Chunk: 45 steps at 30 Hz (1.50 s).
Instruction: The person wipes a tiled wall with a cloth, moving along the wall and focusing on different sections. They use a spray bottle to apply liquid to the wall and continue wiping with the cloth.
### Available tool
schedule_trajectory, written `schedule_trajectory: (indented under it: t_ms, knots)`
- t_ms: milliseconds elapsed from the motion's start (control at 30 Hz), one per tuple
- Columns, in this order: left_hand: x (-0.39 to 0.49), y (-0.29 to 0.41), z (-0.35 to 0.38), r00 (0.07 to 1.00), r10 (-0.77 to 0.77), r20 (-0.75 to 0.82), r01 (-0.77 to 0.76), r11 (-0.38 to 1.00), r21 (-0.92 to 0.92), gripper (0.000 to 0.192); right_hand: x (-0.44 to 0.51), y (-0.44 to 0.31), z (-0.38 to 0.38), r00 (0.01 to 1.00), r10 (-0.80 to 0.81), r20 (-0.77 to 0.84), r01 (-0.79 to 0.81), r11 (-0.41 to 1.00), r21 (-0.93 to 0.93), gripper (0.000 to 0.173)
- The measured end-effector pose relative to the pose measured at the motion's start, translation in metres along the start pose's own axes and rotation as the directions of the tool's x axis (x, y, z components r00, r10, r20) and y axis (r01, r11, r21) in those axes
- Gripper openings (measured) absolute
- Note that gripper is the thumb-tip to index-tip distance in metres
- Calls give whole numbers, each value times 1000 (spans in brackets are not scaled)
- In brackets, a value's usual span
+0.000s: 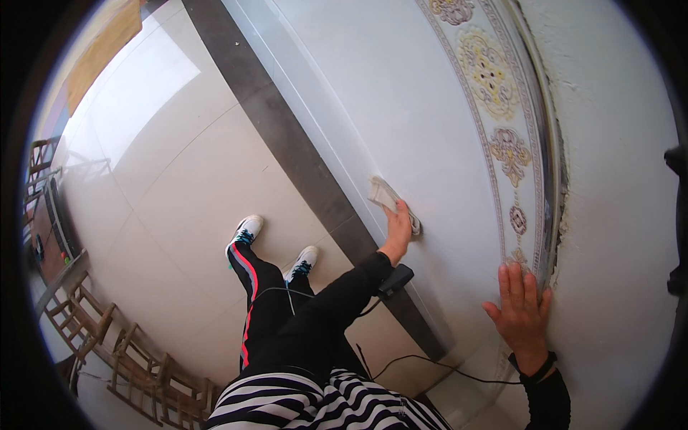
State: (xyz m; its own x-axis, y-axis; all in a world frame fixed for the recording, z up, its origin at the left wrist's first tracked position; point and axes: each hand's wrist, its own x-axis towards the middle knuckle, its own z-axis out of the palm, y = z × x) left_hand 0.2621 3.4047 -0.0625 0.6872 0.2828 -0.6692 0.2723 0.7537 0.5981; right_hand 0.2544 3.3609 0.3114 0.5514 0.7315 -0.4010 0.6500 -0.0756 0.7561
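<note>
My left hand [396, 231] grips a folded, light-coloured cloth [382, 194] against the glossy white wall tiles [414, 123], low down near the dark floor border. To the right, my right hand [522, 317] lies flat on the wall with its fingers spread, holding nothing. Its fingertips touch the lower visible end of a patterned decorative tile band [488, 75]. A black device [396, 280] sits by my left wrist, and a dark band circles my right wrist.
A dark tile border [301, 150] runs along the foot of the wall beside the beige tiled floor [188, 177]. Several wooden stools [80, 322] stand at the lower left. A thin black cable [430, 359] hangs between my arms. Rough plaster edges the band's right side.
</note>
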Motion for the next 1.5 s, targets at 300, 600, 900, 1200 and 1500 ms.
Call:
schedule_trajectory:
  t_ms: [300,600,900,1200,1500]
  knots:
    - [83,108,-41,985,170,39,-161,971,-178,73,3,-3,-2,999,31,8,-31,999,30,65]
    - [-25,-2,-29,975,18,221,13,990,-138,76,3,-8,4,997,64,-38,-62,997,54,71]
    - [-122,-53,3,898,-277,342,283,959,31,91,0,-11,4,997,71,-17,-70,996,52,64]
    - [-87,54,37,809,475,346,-524,850,58,86,45,-14,-65,987,59,147,-124,862,492,71]
    - [-18,219,11,745,557,367,-648,735,199,90,219,29,-94,995,41,-91,-9,945,328,65]
